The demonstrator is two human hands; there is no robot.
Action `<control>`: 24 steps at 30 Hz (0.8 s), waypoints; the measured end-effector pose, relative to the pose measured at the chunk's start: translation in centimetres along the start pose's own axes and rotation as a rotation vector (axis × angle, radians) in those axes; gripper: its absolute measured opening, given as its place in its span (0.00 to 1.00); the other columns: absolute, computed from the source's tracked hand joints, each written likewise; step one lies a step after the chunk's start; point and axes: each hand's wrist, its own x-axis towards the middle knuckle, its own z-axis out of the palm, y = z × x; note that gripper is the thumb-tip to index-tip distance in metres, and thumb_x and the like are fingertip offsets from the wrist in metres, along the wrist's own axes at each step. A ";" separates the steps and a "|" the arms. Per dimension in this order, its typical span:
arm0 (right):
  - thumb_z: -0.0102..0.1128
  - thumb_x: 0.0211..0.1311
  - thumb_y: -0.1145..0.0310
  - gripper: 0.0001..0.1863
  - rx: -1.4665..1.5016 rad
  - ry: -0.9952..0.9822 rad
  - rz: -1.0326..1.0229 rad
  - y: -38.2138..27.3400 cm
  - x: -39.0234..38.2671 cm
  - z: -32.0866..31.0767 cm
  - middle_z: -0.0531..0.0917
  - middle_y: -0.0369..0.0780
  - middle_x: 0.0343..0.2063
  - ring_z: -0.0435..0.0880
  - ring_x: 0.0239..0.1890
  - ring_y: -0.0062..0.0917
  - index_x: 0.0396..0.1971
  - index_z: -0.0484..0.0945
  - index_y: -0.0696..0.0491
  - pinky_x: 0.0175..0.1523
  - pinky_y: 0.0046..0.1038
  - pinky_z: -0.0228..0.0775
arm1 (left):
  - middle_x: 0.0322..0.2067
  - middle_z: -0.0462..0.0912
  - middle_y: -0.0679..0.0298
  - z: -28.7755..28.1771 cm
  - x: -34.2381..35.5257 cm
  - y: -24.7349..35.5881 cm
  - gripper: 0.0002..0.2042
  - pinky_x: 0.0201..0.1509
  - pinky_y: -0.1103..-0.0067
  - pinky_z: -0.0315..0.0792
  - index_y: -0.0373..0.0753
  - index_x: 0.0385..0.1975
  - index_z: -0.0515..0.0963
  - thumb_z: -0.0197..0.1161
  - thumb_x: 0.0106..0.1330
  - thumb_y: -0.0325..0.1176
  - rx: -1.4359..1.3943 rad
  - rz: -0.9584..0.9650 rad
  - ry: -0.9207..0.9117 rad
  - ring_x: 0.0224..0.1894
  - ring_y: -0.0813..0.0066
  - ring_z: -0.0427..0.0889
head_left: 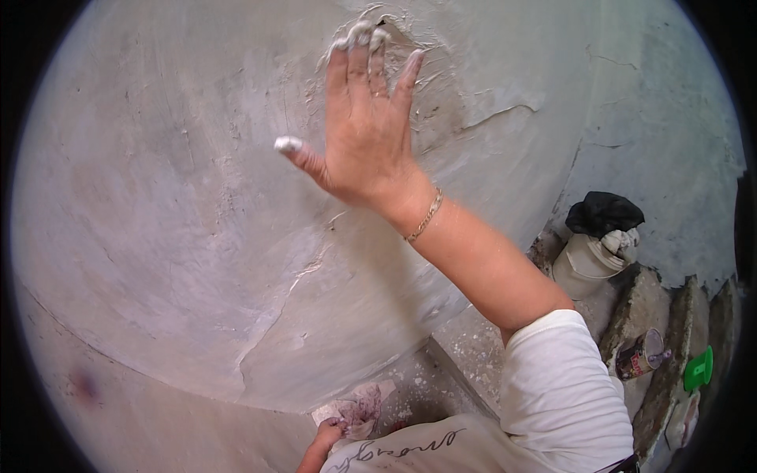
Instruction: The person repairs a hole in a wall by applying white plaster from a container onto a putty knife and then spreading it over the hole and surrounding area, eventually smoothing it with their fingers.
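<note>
"So, what fills most of the view?"

"A grey, rough-coated wall (181,260). Stone-like steps (684,319) drop away at the right edge, and a white sleeve (560,386) sits nearer, at lower right."

"And the right hand (367,134)?"

"Flat toward the wall, fingers up the view, thumb out to the left, little finger spread off to the right. It grips nothing; the tips carry white paste (362,33) and touch the wall."

"Where is the raw patch (441,102), and how does it run?"

"Near the top centre, around those tips and beside the little finger. Its long axis seems to slant down to the right, though the hand covers part. A thin crack points rightward from it."

"Next in size?"

"A whitish bucket (582,266) by the steps, a black bag (603,213) on top. Then, low centre, a crumpled pinkish piece (367,410), with the left hand (327,432) closed on its edge."

"Smaller still?"

"A tilted tin (640,355), a green plastic thing (698,369), finally a chain bracelet (426,217) at the right wrist."
</note>
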 end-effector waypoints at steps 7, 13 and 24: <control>0.42 0.57 0.45 0.35 0.243 -0.028 -0.017 -0.1 -4.1 -3.2 0.71 0.56 0.47 0.67 0.54 0.46 0.43 0.71 0.67 0.63 0.53 0.24 | 0.27 0.79 0.60 -0.3 0.8 -0.6 0.09 0.28 0.79 0.75 0.30 0.34 0.72 0.57 0.58 0.29 -0.078 0.015 -0.025 0.27 0.72 0.79; 0.50 0.55 0.51 0.29 0.127 0.295 -0.064 3.0 -0.3 -3.7 0.72 0.53 0.47 0.71 0.50 0.44 0.44 0.71 0.64 0.63 0.52 0.32 | 0.27 0.79 0.59 0.3 0.1 -0.5 0.10 0.28 0.79 0.76 0.30 0.35 0.72 0.58 0.58 0.29 -0.063 0.002 -0.017 0.27 0.71 0.79; 0.57 0.47 0.56 0.17 0.361 0.173 -0.101 1.9 -3.1 -3.1 0.80 0.44 0.31 0.79 0.36 0.33 0.28 0.77 0.57 0.63 0.47 0.39 | 0.28 0.78 0.59 -0.2 -0.2 -0.5 0.07 0.29 0.79 0.76 0.30 0.33 0.74 0.57 0.59 0.28 -0.040 0.025 0.034 0.28 0.72 0.78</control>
